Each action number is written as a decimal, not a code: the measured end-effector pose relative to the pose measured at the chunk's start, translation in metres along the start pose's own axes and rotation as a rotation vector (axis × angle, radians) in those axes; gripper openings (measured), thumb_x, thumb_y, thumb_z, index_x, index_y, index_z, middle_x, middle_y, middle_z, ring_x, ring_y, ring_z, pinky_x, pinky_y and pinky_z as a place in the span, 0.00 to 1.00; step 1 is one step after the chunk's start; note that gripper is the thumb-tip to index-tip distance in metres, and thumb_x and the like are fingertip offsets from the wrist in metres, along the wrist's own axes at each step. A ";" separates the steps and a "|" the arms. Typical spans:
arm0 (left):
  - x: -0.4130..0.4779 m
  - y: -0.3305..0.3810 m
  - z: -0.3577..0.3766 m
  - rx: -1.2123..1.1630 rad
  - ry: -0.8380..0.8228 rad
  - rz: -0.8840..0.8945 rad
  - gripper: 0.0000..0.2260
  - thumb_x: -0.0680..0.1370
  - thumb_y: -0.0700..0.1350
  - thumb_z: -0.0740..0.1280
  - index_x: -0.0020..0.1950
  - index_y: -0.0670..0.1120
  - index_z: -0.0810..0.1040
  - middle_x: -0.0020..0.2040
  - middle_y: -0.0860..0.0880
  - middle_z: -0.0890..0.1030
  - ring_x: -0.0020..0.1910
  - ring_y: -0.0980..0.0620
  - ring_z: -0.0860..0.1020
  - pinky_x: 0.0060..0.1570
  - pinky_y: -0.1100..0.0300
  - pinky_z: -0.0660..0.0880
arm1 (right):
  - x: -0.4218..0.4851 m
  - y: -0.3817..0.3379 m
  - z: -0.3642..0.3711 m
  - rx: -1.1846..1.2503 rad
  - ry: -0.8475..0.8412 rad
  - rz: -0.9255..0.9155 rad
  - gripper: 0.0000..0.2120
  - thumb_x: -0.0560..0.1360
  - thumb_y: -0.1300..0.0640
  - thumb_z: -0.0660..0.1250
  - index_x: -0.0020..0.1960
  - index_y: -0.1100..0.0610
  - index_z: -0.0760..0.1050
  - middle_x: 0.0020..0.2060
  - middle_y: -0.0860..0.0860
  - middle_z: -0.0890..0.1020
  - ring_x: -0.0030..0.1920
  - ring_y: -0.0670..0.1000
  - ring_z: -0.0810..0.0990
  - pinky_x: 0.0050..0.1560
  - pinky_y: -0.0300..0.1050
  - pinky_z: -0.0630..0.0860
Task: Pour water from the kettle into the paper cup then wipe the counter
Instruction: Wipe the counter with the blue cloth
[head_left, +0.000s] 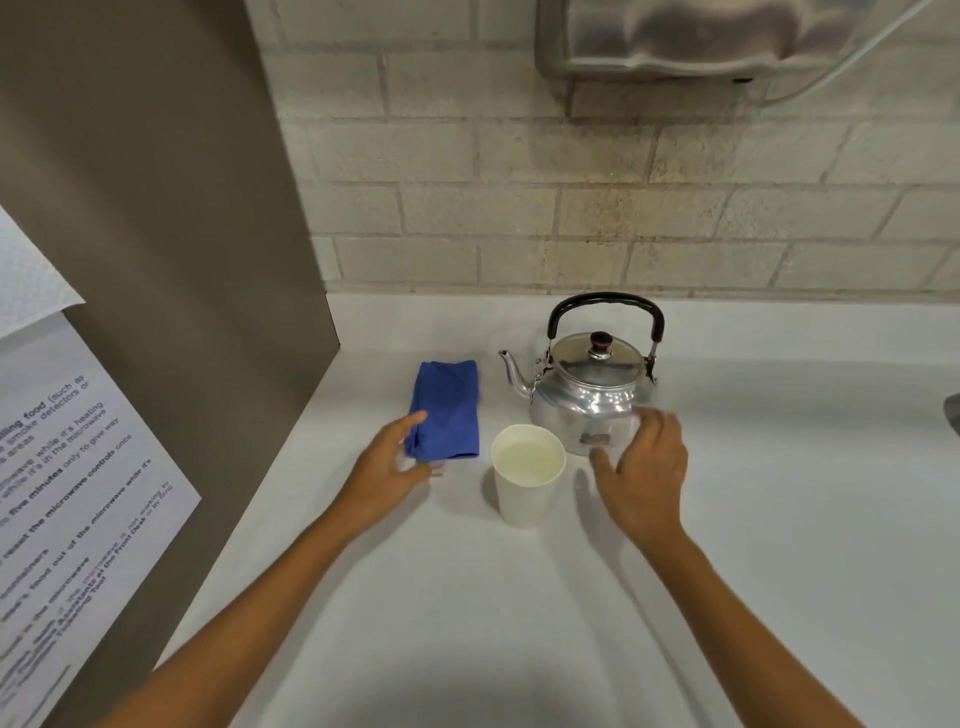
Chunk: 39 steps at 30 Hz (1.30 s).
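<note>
Worktop (467, 597) runs white and bare under both my forearms, with the brick wall behind and a brown panel carrying a printed notice on my left. Against the wall side stands the kettle (592, 395), upright, lid on, handle raised, spout pointing to my left. Just left of it lies the blue cloth (447, 410), folded into a strip whose long axis runs away from me toward the wall. In front of the kettle, between my hands, stands the paper cup (527, 475), and it looks to hold water already, so I judge the pouring done and the wiping next.

For that, the cloth is what matters: its near end lies just ahead of my left hand (387, 467), whose fingers are spread, the fingertips at or over the cloth's near left corner, closed on nothing. My right hand (647, 473) hovers open and empty before the kettle's body, farther from the cloth and blurred. Whether my left fingertips actually touch the cloth I cannot tell. Any spill on the surface is not visible.
</note>
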<state>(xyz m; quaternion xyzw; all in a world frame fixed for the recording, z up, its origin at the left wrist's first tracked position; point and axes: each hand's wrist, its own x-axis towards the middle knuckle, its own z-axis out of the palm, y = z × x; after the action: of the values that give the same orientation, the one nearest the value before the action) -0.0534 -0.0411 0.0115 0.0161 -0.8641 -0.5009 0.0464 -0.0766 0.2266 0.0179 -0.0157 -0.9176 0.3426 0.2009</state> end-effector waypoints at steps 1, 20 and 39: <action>0.008 0.002 0.000 0.013 0.042 -0.004 0.24 0.74 0.37 0.67 0.69 0.48 0.66 0.69 0.50 0.68 0.67 0.52 0.67 0.61 0.62 0.64 | -0.017 0.007 0.006 -0.067 -0.070 0.009 0.29 0.72 0.58 0.68 0.68 0.66 0.61 0.68 0.64 0.66 0.71 0.64 0.59 0.69 0.60 0.58; 0.117 -0.012 0.069 0.815 -0.043 -0.137 0.26 0.80 0.56 0.45 0.75 0.49 0.43 0.77 0.42 0.47 0.76 0.40 0.45 0.74 0.47 0.47 | -0.059 0.028 0.036 -0.443 -0.384 -0.021 0.31 0.78 0.42 0.40 0.75 0.56 0.40 0.77 0.54 0.45 0.76 0.53 0.40 0.76 0.54 0.40; 0.050 -0.019 0.049 0.897 -0.014 -0.036 0.22 0.82 0.48 0.47 0.75 0.49 0.48 0.77 0.45 0.49 0.76 0.43 0.47 0.74 0.50 0.46 | -0.059 0.023 0.031 -0.483 -0.417 -0.046 0.30 0.79 0.42 0.41 0.75 0.58 0.42 0.77 0.56 0.47 0.76 0.54 0.43 0.76 0.55 0.43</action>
<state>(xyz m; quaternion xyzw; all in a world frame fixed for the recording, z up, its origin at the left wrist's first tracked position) -0.1087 -0.0116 -0.0261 0.0464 -0.9957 -0.0777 0.0203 -0.0371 0.2151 -0.0390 0.0282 -0.9940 0.1059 0.0065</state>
